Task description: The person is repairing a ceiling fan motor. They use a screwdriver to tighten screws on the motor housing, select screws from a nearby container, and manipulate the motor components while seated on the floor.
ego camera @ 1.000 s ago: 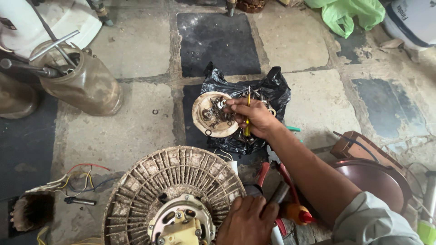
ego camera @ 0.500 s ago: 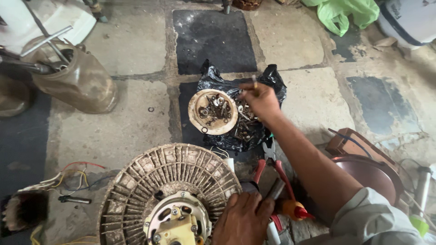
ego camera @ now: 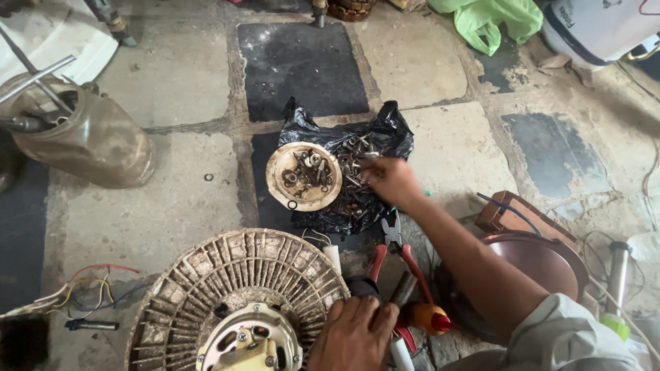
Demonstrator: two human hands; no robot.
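Reaching across the stone floor (ego camera: 172, 206), the right hand (ego camera: 388, 180) hovers over a heap of rusty screws and small metal bits (ego camera: 354, 180) lying on a crumpled black plastic bag (ego camera: 388, 134). Its fingers curl downward over the heap; whether they pinch anything I cannot tell. Just beside the heap, on the same bag, sits a round cream-coloured dish (ego camera: 304, 176) holding more small parts.

The left hand (ego camera: 354, 335) rests closed at the edge of a dusty ribbed round motor housing (ego camera: 234, 288), touching it, near red-handled pliers (ego camera: 395, 251).

The loose heap is the risk: a careless drag of the fingers could scatter screws off the slippery bag into the floor joints, where they would be hard to find. One washer (ego camera: 208, 177) already lies apart on the stone. The dish could also tip if nudged.
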